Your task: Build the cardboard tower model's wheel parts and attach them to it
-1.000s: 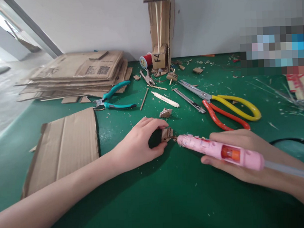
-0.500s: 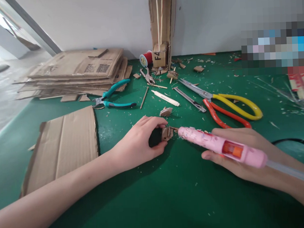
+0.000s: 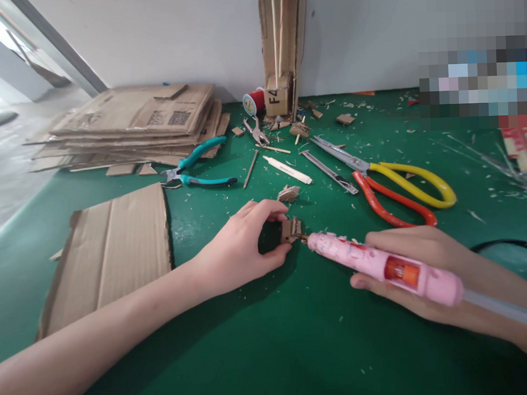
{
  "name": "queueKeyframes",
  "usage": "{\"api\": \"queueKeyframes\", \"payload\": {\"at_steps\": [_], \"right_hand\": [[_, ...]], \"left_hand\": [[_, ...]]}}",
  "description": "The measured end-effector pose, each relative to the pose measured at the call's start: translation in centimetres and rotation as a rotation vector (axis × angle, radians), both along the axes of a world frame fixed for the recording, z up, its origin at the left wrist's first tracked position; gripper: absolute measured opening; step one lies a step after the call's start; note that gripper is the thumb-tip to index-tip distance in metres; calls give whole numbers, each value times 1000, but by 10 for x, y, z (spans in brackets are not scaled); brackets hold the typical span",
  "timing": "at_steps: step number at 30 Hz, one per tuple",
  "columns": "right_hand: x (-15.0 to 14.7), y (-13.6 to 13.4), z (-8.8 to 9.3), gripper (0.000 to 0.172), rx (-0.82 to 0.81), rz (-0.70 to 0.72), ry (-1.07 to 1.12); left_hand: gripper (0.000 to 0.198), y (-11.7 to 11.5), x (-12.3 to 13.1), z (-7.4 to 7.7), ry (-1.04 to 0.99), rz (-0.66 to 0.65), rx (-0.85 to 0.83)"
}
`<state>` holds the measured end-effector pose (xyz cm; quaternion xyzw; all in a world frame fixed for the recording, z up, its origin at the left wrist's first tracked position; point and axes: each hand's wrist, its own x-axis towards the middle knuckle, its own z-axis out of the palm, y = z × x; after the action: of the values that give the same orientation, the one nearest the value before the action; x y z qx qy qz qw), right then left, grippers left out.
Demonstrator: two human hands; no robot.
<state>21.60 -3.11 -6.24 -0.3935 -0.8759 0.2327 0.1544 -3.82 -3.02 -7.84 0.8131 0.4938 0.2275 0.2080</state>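
Well, that nozzle is awfully near those fingertips

Left hand (image 3: 239, 250) has thumb and forefinger pinched on a small cardboard piece (image 3: 289, 229). It stands on the green mat (image 3: 294, 334), mid-table, a little in front of the yellow-and-red scissors (image 3: 396, 174). Right hand (image 3: 426, 272) is wrapped around a pink glue gun (image 3: 384, 266), tip touching the piece's right side. My worry: the piece is tiny, so hot glue could ooze onto the thumb, or a hard poke could tip it out of the pinch.

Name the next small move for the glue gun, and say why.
Probably squeeze out a small bead: the pink glue gun, gripped by the right hand, has its nozzle at the small cardboard piece, which the left hand pinches steady.
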Motion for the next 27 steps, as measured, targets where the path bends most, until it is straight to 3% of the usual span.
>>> {"api": "queueKeyframes", "payload": {"at_steps": [9,27], "right_hand": [[-1,0,-1,37,73,32,-30],[2,1,-2,32,146,70,6]], "left_hand": [[26,1,0,3,-20,-20,7],[24,-1,1,3,-73,31,-43]]}}
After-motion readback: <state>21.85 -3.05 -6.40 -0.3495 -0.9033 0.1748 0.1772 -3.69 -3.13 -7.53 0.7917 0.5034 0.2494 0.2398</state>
